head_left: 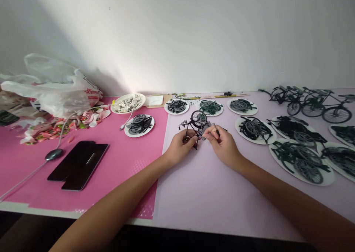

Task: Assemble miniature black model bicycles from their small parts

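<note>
My left hand (180,145) is closed around the black frame of a small model bicycle (192,125), held above the lilac part of the table. The bicycle's front wheel (199,119) points up and away from me, and its grey handlebar shows at the left. Close beside it, my right hand (224,145) is pinched, its fingertips near the bicycle's lower part. A thin dark piece (217,130) sticks out between the right fingers; its kind is too small to make out. Grey parts behind the fingers are mostly hidden.
Plates of bicycle parts stand behind and to the right, one plate (139,133) on the pink side. Several assembled model bicycles (313,106) stand back right. At left lie two phones (83,167), a cable, petal-like pieces (83,122), a plastic bag (55,93) and a bowl (142,103) of pale pieces.
</note>
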Demonstrator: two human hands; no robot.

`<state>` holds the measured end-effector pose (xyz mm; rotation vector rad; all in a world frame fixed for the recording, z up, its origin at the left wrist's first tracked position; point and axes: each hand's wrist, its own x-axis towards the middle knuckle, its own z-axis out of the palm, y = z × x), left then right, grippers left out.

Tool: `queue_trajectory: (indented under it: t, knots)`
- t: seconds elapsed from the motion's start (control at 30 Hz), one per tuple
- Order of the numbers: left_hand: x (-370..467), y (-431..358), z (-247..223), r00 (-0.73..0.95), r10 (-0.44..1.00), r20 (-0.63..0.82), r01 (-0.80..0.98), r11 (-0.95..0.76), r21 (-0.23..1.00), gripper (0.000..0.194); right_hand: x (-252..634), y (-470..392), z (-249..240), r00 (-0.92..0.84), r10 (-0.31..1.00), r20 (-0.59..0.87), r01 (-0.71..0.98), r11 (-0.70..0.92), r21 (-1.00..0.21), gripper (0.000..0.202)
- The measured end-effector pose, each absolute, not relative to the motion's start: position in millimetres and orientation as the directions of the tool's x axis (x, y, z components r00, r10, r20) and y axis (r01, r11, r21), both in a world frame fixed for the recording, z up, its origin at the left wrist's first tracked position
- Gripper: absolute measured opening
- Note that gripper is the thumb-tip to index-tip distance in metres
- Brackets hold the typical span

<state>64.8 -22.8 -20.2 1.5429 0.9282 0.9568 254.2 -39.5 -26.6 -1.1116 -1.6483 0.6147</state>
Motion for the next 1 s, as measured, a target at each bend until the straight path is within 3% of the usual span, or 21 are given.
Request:
queue_trajectory:
  t: [0.3, 0.7, 1.0]
  knots:
    - [68.6, -25.8, -21.0, 0.436, 0.895, 0.091, 0.019, -0.111, 0.994, 0.028, 256.0, -36.9, -32.1, -0.009, 0.905, 0.425, 0.270, 0.411, -0.870, 0.040]
    - [67.3, -26.7, -19.2, 0.475, 0.876, 0.081, 0.022, -0.104, 0.994, 0.028, 252.9, -40.9, -27.2, 0.004, 0.896, 0.445, 0.402, 0.405, -0.821, 0.033]
    - [65.9, -26.8, -16.8, 0.480, 0.875, 0.062, -0.008, -0.066, 0.998, 0.038, 254.5, -39.3, -28.8, 0.048, 0.885, 0.463, 0.431, 0.399, -0.809, 0.048]
